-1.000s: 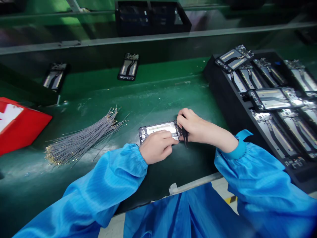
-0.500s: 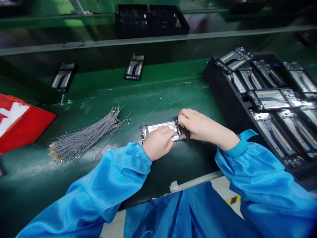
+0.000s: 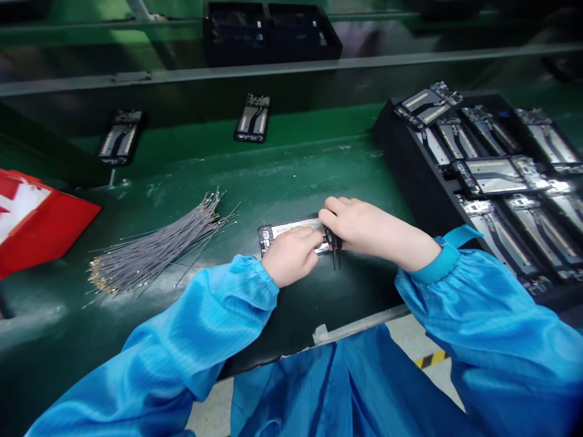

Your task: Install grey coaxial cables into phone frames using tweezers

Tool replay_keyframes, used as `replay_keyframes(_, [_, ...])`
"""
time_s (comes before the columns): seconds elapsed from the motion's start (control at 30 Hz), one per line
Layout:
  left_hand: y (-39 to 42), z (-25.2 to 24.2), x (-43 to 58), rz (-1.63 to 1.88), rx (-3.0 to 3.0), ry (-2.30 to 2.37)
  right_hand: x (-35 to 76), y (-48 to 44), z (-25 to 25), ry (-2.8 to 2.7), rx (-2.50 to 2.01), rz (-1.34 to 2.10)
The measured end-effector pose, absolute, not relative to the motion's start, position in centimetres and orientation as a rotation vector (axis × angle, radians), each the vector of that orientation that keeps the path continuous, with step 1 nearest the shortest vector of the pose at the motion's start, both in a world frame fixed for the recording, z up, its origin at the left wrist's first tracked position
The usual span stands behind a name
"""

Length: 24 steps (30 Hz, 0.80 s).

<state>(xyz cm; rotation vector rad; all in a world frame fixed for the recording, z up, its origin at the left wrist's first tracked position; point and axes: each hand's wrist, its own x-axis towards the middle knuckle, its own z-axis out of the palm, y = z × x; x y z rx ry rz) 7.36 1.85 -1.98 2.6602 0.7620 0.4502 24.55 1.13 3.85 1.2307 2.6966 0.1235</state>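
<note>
A phone frame (image 3: 285,231) lies flat on the green bench in front of me. My left hand (image 3: 291,256) rests on its near edge with the fingers curled and pressing down on it. My right hand (image 3: 364,227) covers the frame's right end, closed round black tweezers (image 3: 336,250) whose tips point down toward me. Both arms wear blue sleeves.
A bundle of thin grey wires (image 3: 155,252) lies to the left. A red box (image 3: 40,224) sits at the far left. A black tray (image 3: 412,173) with several phone frames stands on the right. Two more frames (image 3: 252,118) ride the belt behind.
The two frames on the belt behind have shifted to the right. My hands stay on the phone frame, with the tweezers swung to point more straight down.
</note>
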Motion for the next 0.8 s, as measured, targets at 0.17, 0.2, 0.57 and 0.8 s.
replay_keyframes(0.17, [1.8,-1.9,7.1,0.427,2.65,0.681,24.7,1.1,3.7,2.666,1.281,0.071])
replay_keyframes(0.2, [1.8,-1.9,7.1,0.427,2.644,0.67,24.6,1.1,3.7,2.658,1.277,0.057])
replay_keyframes(0.57, [1.6,-1.5,6.9,0.407,2.671,0.638,23.0,1.8,3.8,2.497,1.329,-0.06])
replay_keyframes(0.8, [1.7,-0.7,5.2,0.377,2.765,1.006,27.2,2.2,2.2,2.835,1.696,-0.567])
